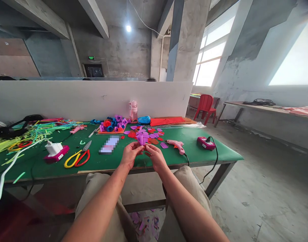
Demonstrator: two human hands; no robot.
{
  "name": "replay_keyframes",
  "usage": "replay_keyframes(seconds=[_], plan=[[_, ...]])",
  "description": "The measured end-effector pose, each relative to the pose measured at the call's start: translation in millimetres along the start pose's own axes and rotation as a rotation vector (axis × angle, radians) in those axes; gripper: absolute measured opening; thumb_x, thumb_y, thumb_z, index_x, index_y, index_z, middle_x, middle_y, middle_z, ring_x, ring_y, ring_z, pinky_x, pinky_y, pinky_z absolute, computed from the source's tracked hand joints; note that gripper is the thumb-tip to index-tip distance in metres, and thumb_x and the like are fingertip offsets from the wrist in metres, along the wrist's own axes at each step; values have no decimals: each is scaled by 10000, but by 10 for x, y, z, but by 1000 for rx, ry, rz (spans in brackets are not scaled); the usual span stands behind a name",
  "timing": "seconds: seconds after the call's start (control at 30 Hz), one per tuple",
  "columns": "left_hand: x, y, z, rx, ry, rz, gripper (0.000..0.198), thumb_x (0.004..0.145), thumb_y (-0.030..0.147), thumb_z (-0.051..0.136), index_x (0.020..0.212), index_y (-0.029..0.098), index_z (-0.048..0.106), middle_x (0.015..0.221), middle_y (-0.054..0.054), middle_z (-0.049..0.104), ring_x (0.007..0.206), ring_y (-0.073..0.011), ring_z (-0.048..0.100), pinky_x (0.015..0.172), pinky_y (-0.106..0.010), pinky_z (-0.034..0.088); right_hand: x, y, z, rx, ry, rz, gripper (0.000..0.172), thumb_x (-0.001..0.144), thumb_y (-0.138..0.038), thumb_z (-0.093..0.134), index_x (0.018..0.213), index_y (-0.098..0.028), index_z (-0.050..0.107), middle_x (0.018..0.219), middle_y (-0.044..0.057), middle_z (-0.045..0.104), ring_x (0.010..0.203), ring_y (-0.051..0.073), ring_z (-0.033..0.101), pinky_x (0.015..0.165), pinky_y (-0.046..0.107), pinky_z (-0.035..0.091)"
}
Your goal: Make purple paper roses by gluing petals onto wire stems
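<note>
Overexposed windows [210,64] at right, bare bulb [128,28] glowing, dim ceiling [118,11], wide-angle stretching toward edges

The petals [154,141] look like matt paper, the glue gun [178,145] smooth plastic, the scissor blades [87,146] metal.

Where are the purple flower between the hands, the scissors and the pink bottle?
Purple flower [141,139]: head view, on its petals.
Scissors [81,152]: head view, near the pivot.
Pink bottle [133,111]: head view, on its body.
</note>
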State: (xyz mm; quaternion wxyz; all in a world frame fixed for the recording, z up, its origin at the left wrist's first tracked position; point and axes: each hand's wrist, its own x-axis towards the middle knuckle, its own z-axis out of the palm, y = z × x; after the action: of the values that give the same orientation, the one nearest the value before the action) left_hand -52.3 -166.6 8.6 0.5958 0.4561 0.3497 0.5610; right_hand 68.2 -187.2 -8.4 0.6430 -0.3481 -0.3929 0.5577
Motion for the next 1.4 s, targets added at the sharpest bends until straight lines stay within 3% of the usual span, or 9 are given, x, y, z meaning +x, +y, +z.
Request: replay_keyframes(seconds=[0.33, 0.53, 0.8, 1.13, 1.4], plan=[[-11, -28, 54, 20, 10, 70, 363, 515, 251, 803, 827, 139, 654, 677, -17, 676, 613, -122, 593, 571, -237, 476, -4, 59, 121, 43, 88, -114, 222, 601, -335, 745, 745, -172, 697, 706, 0, 652, 652, 112, 555, 679, 253, 426], [-10, -34, 63, 25, -6, 83, 355, 521, 261, 800, 825, 144, 658, 679, -19, 684, 603, -120, 598, 573, -235, 478, 11, 64, 142, 119, 115, -75, 192, 585, -313, 747, 706, -173, 695, 650, -18, 619, 591, 89, 513, 629, 244, 417], [-23, -24, 87, 34, 44, 77, 345, 503, 257, 797, 788, 135, 648, 594, -7, 656, 554, -119, 586, 546, -234, 472, -3, 105, 188, 122, 191, -101, 207, 579, -309, 740, 723, -166, 700, 656, -6, 642, 586, 98, 526, 617, 249, 420], [6, -52, 66, 17, 66, 71, 325, 496, 239, 779, 767, 135, 631, 575, 6, 635, 531, -114, 575, 581, -263, 490, -47, 148, 234, -80, 226, -243, 233, 642, -317, 668, 810, -156, 675, 735, 29, 684, 674, 157, 596, 665, 286, 483], [0, -51, 64, 20, 67, 62, 316, 506, 215, 775, 776, 137, 630, 602, -5, 651, 565, -127, 598, 597, -264, 487, -65, 129, 243, -148, 255, -249, 209, 677, -275, 592, 827, -156, 676, 752, 30, 681, 691, 155, 599, 663, 270, 486]])
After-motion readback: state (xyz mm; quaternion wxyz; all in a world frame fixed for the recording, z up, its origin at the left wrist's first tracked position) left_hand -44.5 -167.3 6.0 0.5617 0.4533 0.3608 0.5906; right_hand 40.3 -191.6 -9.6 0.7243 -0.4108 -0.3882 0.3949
